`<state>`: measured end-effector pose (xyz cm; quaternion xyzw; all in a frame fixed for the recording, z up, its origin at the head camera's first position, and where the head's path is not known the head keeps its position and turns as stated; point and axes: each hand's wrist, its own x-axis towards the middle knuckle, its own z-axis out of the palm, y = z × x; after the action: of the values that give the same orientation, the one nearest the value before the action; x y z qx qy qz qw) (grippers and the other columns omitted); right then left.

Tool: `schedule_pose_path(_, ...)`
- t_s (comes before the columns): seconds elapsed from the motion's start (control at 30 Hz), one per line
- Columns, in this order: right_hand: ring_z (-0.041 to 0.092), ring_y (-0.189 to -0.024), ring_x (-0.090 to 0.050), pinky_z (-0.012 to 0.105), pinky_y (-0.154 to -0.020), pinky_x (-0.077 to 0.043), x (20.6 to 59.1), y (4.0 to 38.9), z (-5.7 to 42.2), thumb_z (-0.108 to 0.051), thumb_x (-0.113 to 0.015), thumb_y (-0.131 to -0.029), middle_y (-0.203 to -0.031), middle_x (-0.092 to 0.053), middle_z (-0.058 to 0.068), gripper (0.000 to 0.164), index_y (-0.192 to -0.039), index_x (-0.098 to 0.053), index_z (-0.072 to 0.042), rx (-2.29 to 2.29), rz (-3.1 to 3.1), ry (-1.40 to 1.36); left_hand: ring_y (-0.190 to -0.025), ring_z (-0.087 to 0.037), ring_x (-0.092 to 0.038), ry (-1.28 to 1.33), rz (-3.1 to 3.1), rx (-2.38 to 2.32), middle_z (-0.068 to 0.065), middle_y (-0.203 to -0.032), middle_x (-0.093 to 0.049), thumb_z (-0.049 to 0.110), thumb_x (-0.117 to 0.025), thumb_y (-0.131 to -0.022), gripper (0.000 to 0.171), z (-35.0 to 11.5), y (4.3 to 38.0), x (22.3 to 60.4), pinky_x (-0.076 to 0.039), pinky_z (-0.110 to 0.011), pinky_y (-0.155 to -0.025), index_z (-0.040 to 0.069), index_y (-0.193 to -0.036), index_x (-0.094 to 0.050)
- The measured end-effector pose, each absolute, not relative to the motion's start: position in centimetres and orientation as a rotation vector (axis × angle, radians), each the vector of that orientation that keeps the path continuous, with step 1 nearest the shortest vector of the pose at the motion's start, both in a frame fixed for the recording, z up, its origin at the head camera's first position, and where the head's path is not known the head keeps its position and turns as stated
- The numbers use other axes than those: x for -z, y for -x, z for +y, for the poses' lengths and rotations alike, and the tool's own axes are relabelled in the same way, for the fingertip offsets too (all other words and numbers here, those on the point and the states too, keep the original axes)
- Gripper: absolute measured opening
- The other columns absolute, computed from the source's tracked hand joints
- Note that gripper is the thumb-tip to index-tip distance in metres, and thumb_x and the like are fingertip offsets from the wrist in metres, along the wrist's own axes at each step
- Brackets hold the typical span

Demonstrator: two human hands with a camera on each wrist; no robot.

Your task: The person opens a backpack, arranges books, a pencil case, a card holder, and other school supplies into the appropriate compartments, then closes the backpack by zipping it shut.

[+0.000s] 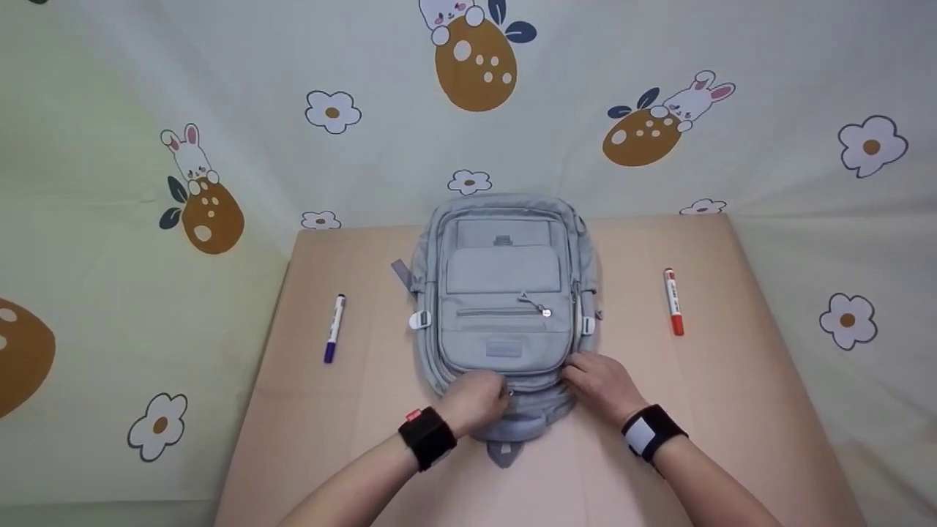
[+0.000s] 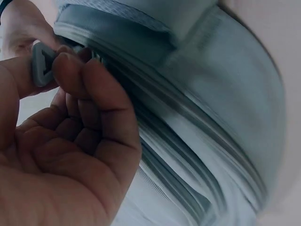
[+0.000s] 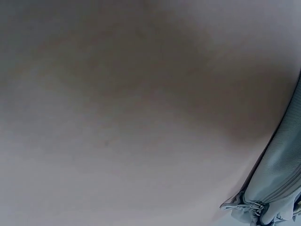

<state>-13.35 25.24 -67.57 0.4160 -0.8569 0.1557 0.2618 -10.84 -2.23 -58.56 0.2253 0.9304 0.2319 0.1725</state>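
Observation:
A grey backpack (image 1: 505,271) lies front side up on the table, its carry handle (image 1: 516,427) toward the person. My left hand (image 1: 474,399) is at the zippers near that end. In the left wrist view, its thumb and fingers pinch a grey triangular zipper pull (image 2: 43,64). At the backpack's right edge, my right hand (image 1: 604,382) grips the fabric by the zipper seam with bent fingers. Part of it shows behind the left hand in the left wrist view. The right wrist view shows only the tabletop and the backpack's side (image 3: 282,155), with the hand out of sight.
A marker with a purple cap (image 1: 334,329) lies left of the backpack, and a marker with a red cap (image 1: 673,301) lies to its right. Behind the table (image 1: 732,439) hangs a pale cloth (image 1: 395,58) printed with rabbits and flowers.

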Motion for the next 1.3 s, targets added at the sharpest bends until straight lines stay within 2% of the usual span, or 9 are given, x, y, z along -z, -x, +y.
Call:
schedule_pose_path(0.37, 0.019, -0.079, -0.061, 0.033, -0.065, -0.053, 67.6, 12.9, 25.1, -0.002, -0.082, -0.077, -0.095, -0.064, 0.002, 0.021, -0.091, -0.069, -0.011, -0.482, -2.371, -1.075, -0.048, -0.012, -0.045, -0.744, 2.677, -0.617, 0.008, -0.058, -0.045, 0.013, -0.063, -0.092, 0.033, 2.4, 11.4, 59.7, -0.036, -0.028, -0.046, 0.017, -0.062, -0.051)
schedule_pose_path(0.53, 0.018, -0.086, -0.061, 0.033, -0.071, -0.052, 66.8, 12.3, 25.0, -0.013, -0.078, -0.083, -0.099, -0.065, 0.0, 0.014, -0.096, -0.07, -0.013, -0.561, -2.414, -1.042, -0.049, -0.009, -0.045, -0.671, 2.619, -0.716, 0.01, -0.057, -0.045, 0.016, -0.064, -0.095, 0.033, 1.9, 11.6, 59.7, -0.037, -0.026, -0.048, 0.018, -0.063, -0.054)
schedule_pose_path(0.77, 0.015, -0.093, -0.06, 0.032, -0.076, -0.05, 66.3, 11.2, 23.6, -0.03, -0.082, -0.082, -0.103, -0.066, -0.005, 0.029, -0.105, -0.071, -0.017, -0.662, -2.418, -1.071, -0.064, -0.005, -0.056, -0.598, 2.53, -0.873, 0.011, -0.075, -0.063, 0.018, -0.065, -0.096, 0.011, 1.1, 11.4, 59.3, -0.048, -0.025, -0.06, 0.015, -0.089, -0.072)
schedule_pose_path(0.93, 0.014, -0.09, -0.059, 0.031, -0.074, -0.049, 66.5, 11.0, 22.4, -0.026, -0.083, -0.082, -0.101, -0.065, -0.005, 0.025, -0.102, -0.071, -0.018, -0.689, -2.421, -1.046, -0.069, -0.004, -0.056, -0.633, 2.499, -0.925, 0.012, -0.079, -0.062, 0.02, -0.066, -0.098, 0.01, 0.8, 11.1, 59.3, -0.048, -0.024, -0.063, 0.015, -0.094, -0.073)
schedule_pose_path(1.03, 0.015, -0.089, -0.058, 0.033, -0.074, -0.049, 66.8, 10.9, 22.1, -0.024, -0.084, -0.08, -0.099, -0.065, -0.005, 0.022, -0.098, -0.072, -0.018, -0.713, -2.408, -1.03, -0.069, -0.004, -0.056, -0.681, 2.547, -0.881, 0.012, -0.079, -0.061, 0.024, -0.066, -0.099, 0.011, 0.2, 11.1, 59.3, -0.047, -0.024, -0.063, 0.017, -0.096, -0.074)
schedule_pose_path(1.2, 0.014, -0.088, -0.06, 0.032, -0.075, -0.049, 67.0, 10.7, 21.9, -0.023, -0.086, -0.08, -0.097, -0.066, -0.006, 0.02, -0.094, -0.073, -0.018, -0.775, -2.386, -1.005, -0.082, -0.011, -0.057, -0.891, 2.82, -0.608, 0.008, -0.09, -0.063, 0.024, -0.071, -0.093, 0.012, -2.3, 11.2, 59.7, -0.048, -0.028, -0.072, 0.018, -0.103, -0.074)
schedule_pose_path(1.3, 0.014, -0.088, -0.06, 0.031, -0.076, -0.048, 67.0, 10.6, 21.9, -0.019, -0.087, -0.079, -0.095, -0.068, -0.007, 0.02, -0.094, -0.073, -0.017, -0.846, -2.375, -0.974, -0.085, -0.015, -0.057, -1.045, 2.991, -0.413, 0.005, -0.093, -0.063, 0.023, -0.075, -0.089, 0.013, -4.2, 11.3, 60.4, -0.049, -0.032, -0.074, 0.017, -0.1, -0.073)
